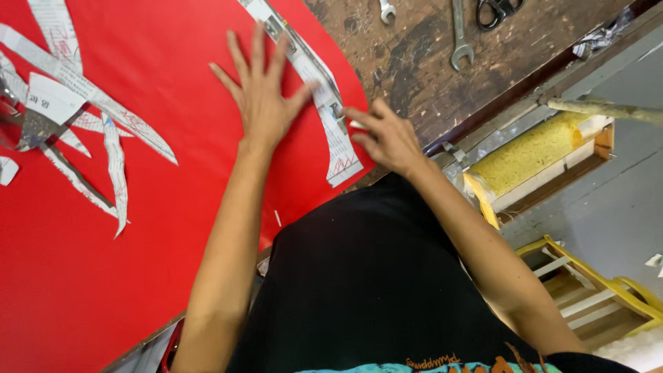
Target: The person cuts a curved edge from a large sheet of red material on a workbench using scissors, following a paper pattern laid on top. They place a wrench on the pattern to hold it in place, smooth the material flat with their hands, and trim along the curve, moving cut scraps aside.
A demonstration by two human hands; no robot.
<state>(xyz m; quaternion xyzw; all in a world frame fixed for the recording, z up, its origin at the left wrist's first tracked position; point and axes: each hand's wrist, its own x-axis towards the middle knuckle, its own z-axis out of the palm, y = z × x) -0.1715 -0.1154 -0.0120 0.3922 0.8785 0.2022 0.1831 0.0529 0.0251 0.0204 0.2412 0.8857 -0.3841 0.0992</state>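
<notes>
Both hands press a newspaper strip [324,97] onto the red sheet [173,207] — left hand [261,103] splayed flat, right hand [383,135] pinching its edge — smoothing toward the strip's lower end likely comes next.

- The left hand [261,97] lies flat on the paper sheet [83,276], which covers the workbench [414,62].
- The right hand [387,138] is just right of it, touching the newspaper strip [324,97] between them.
- More newspaper cut-outs [83,124] lie on the sheet, far left.
- Wrenches [459,34] and scissors [497,10] lie on the workbench beyond the right hand.
</notes>
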